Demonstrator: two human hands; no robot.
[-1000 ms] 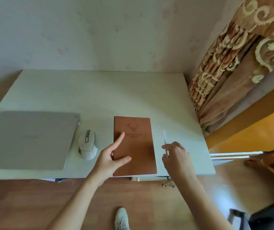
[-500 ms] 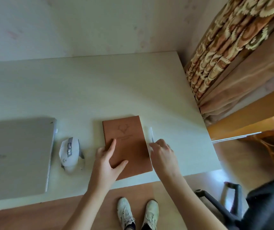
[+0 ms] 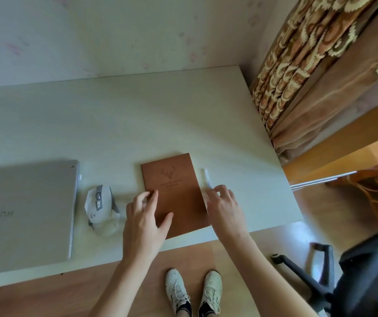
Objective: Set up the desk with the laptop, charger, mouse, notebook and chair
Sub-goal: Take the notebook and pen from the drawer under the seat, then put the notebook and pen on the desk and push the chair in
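While the left hand (image 3: pixel 145 219) rests flat, fingers extended, on the brown notebook (image 3: pixel 176 193) near the tabletop's (image 3: pixel 137 124) front edge, the right hand (image 3: pixel 223 205) pinches a white pen (image 3: pixel 206 178) just beside it; mouse (image 3: pixel 99 205) and closed laptop (image 3: pixel 23 211) lie leftward; chair (image 3: pixel 364 275) stands off the front right corner
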